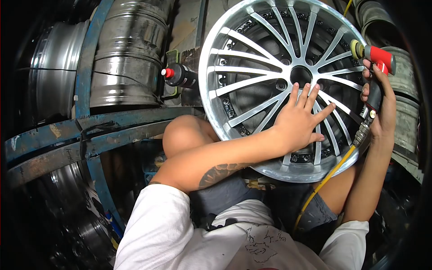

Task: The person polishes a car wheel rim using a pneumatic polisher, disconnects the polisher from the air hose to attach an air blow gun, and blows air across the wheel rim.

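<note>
A silver wheel (290, 67) is resting by the person's knees (185, 135), the left hand (298, 118) is lying spread on its spokes (252, 70), and the right hand (385, 105) is gripping a red polisher (380, 56) trailing a yellow hose (332, 173)

Place: a workshop for vehicle wheels, as the stock around you shows. Upper left of the frame: bare metal wheel barrels (128, 74), stacked behind a chipped, blue-painted steel rack (49, 135). Lower left: further rims (67, 182), in shadow. Right edge: dull metal rims (399, 74), stacked. Upper centre, before you: one multi-spoke alloy wheel (299, 59). Upper right: your red-and-black air polisher (378, 58), on a yellow hose (334, 169). Upper centre-left: one black bottle (183, 75), red-capped.
</note>
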Available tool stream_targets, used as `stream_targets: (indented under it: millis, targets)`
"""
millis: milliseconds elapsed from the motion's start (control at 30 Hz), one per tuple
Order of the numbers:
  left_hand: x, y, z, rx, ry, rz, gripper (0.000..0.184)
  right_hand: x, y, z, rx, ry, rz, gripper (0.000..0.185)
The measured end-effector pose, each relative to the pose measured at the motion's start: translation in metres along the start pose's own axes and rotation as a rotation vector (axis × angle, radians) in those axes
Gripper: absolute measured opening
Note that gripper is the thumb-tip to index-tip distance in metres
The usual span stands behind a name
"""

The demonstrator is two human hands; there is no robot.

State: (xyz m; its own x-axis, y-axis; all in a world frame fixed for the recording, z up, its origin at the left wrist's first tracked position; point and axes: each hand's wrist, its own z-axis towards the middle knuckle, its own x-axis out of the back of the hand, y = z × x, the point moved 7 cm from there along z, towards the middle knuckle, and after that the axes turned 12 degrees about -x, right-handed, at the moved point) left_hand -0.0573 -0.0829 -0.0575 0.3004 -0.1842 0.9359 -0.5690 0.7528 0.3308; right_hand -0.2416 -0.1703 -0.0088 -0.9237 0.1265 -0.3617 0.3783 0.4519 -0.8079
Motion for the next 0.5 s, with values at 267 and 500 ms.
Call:
stream_targets:
  millis: [267,500]
  targets:
    - [0.021,0.019,-0.007,0.040,0.009,-0.118,0.083,0.003,0.000,0.001,0.008,-0.005,-0.022,0.037]
    - [0.030,0.055,-0.010,-0.187,0.030,-0.586,0.066,-0.005,0.004,0.004,0.013,-0.023,-0.053,0.035]
